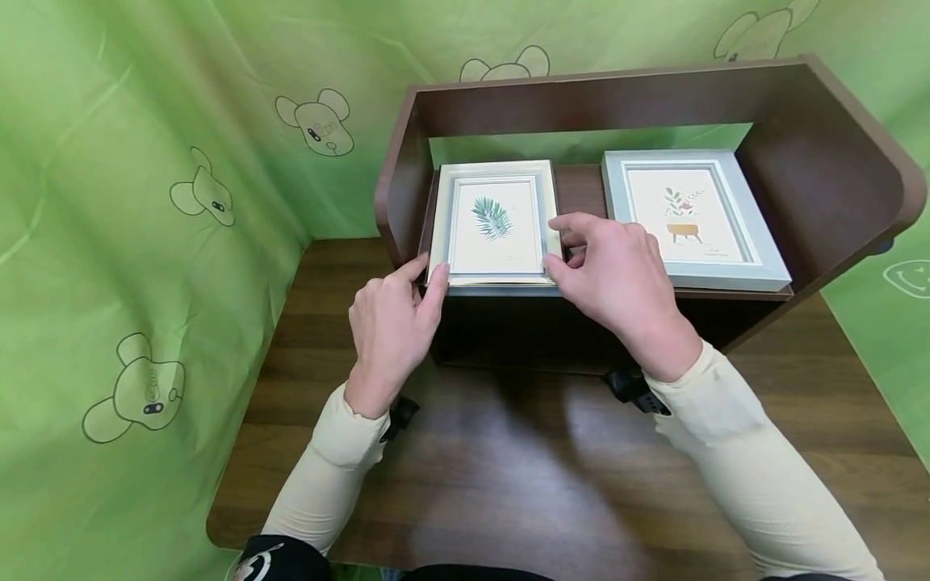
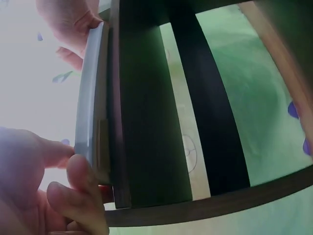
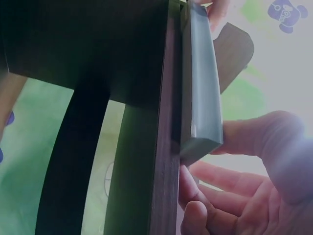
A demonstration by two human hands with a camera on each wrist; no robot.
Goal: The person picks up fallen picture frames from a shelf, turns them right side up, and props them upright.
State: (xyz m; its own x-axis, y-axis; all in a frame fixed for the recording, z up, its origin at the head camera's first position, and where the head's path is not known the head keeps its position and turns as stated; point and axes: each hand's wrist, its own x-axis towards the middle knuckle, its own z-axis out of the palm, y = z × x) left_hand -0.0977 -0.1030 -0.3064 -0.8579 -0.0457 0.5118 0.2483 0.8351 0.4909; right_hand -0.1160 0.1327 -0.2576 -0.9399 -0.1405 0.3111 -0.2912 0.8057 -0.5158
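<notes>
A pale picture frame [image 1: 496, 222] with a green leaf print lies face up on the left of the shelf top, its front edge looking blue-grey. At its near left corner, my left hand [image 1: 388, 323] pinches it between thumb and index finger. My right hand [image 1: 613, 270] grips the right side, thumb near the front corner and index finger farther back. In the left wrist view the frame's edge [image 2: 89, 98] shows between both hands. From the right wrist, the frame's corner [image 3: 205, 132] overhangs the shelf board, thumb on one side and fingers on the other.
A light blue picture frame [image 1: 766, 258] with a potted-plant print lies on the shelf's right part. The dark brown shelf [image 1: 610, 101] has raised sides and a back rail. It stands on a wooden table [image 1: 508, 468], with green printed cloth [image 1: 240, 290] behind and around.
</notes>
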